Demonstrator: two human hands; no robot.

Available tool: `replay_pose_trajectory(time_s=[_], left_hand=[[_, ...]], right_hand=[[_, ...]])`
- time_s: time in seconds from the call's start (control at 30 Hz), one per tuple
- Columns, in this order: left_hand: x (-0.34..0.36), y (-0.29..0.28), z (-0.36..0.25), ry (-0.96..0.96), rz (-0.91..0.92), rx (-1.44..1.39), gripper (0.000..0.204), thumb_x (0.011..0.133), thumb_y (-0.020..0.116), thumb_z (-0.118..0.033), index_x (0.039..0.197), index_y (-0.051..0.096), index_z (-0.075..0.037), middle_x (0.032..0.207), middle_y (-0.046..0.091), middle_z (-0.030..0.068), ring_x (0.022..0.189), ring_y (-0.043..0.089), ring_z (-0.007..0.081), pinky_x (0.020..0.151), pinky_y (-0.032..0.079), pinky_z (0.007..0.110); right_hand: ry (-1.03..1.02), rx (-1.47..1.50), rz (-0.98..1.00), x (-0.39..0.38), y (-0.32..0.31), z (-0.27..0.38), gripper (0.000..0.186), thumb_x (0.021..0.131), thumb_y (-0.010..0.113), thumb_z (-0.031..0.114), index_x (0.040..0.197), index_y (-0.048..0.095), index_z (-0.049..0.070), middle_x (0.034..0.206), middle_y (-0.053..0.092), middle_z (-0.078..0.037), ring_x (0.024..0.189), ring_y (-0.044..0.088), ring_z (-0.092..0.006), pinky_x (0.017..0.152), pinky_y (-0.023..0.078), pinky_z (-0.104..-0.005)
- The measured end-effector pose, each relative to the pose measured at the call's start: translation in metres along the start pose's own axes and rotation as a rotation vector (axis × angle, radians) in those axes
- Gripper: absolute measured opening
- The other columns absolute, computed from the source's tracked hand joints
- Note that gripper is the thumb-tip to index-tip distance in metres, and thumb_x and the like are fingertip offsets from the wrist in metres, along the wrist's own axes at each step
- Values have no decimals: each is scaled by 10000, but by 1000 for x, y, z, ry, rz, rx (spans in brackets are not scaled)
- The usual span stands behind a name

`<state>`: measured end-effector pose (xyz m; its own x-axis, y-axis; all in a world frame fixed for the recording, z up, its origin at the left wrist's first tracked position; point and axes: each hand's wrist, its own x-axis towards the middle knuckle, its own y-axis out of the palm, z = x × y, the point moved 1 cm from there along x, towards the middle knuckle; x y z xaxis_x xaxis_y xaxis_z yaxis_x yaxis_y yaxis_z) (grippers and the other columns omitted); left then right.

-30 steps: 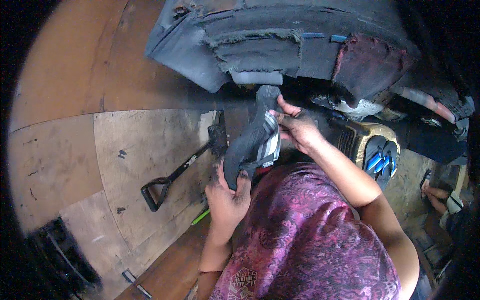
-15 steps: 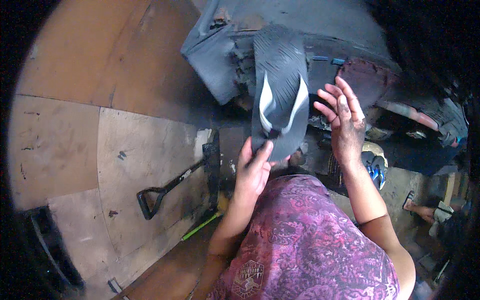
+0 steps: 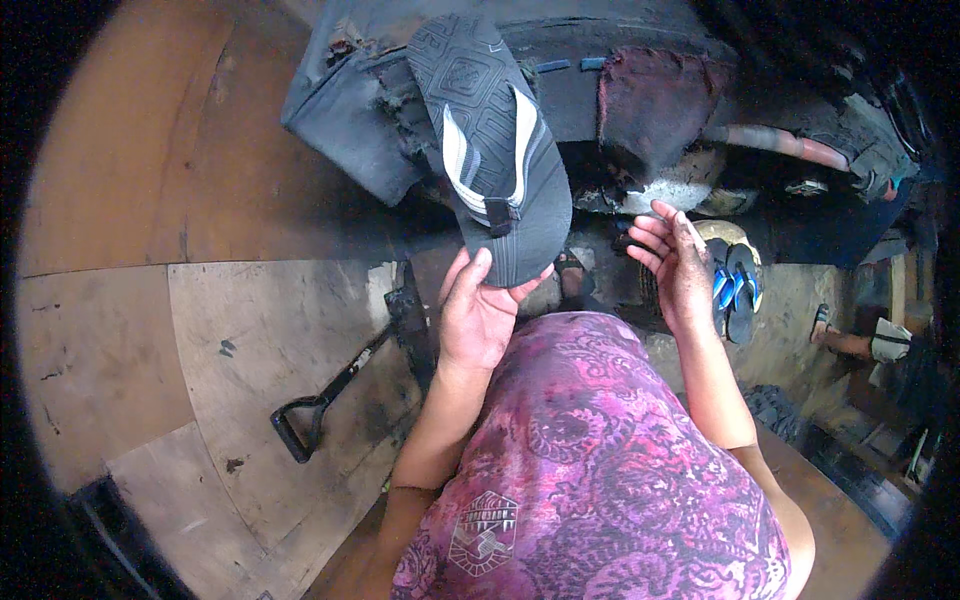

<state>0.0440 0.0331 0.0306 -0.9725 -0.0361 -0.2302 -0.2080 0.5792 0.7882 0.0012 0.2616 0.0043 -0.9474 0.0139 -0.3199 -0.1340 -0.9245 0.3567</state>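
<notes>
My left hand (image 3: 479, 312) grips a black flip-flop (image 3: 480, 80) by its toe end, thumb on top and fingers beneath. The sole faces up, tilted a little to the left, with a grooved pattern on its footbed. Its white and grey strap (image 3: 520, 135) stands up from the sole and meets in a dark piece near the toe. To the right, my right hand (image 3: 683, 270) is held up with fingers apart and nothing in it, clear of the flip-flop.
Dark cloth (image 3: 350, 130) covers the bench ahead, with a maroon rag (image 3: 655, 105) on it. Blue-strapped flip-flops (image 3: 738, 290) lie at right. Leftward, a black D-shaped handle (image 3: 300, 425) stands by wooden panels (image 3: 105, 350). Another person's foot (image 3: 822, 328) shows at far right.
The flip-flop has turned and tilted to the left, its footbed pattern now sharp. My right hand has dropped lower in view. The whole view has shifted.
</notes>
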Motion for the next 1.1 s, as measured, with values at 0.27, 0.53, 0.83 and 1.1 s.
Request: replay_pose_trajectory(time_s=[0.27, 0.53, 0.83, 1.1], left_hand=[[11, -12, 0, -191, 238, 641, 456, 967, 481, -316, 1275, 441, 18, 1174, 557, 149, 1038, 590, 262, 834, 527, 417], [-7, -40, -31, -27, -155, 489, 328, 932, 571, -263, 1137, 539, -8, 1090, 612, 114, 962, 623, 197, 819, 534, 364], [17, -48, -12, -14, -240, 447, 231, 903, 604, -137, 1087, 582, 0, 1009, 652, 70, 852, 650, 136, 721, 563, 295], [47, -49, -8, 37, -288, 610, 248, 899, 618, -132, 1111, 591, -5, 985, 663, 48, 850, 636, 111, 722, 518, 259]], right_hand=[[-35, -6, 216, -3, 57, 5, 616, 838, 634, 262, 1375, 395, 79, 1174, 572, -59, 1052, 540, -139, 904, 424, -291], [-70, -582, 406, -1, -7, 6, 522, 757, 574, 119, 1274, 528, 65, 1248, 543, -68, 1154, 489, -172, 1003, 358, -306], [-307, -1166, 296, 26, -4, -7, 521, 879, 589, 388, 1314, 498, 117, 1380, 434, -156, 1288, 406, -311, 1059, 330, -384], [-635, -1274, 500, 33, 55, -61, 812, 711, 741, 180, 1426, 356, 185, 1028, 569, -126, 951, 568, -306, 1009, 356, -441]])
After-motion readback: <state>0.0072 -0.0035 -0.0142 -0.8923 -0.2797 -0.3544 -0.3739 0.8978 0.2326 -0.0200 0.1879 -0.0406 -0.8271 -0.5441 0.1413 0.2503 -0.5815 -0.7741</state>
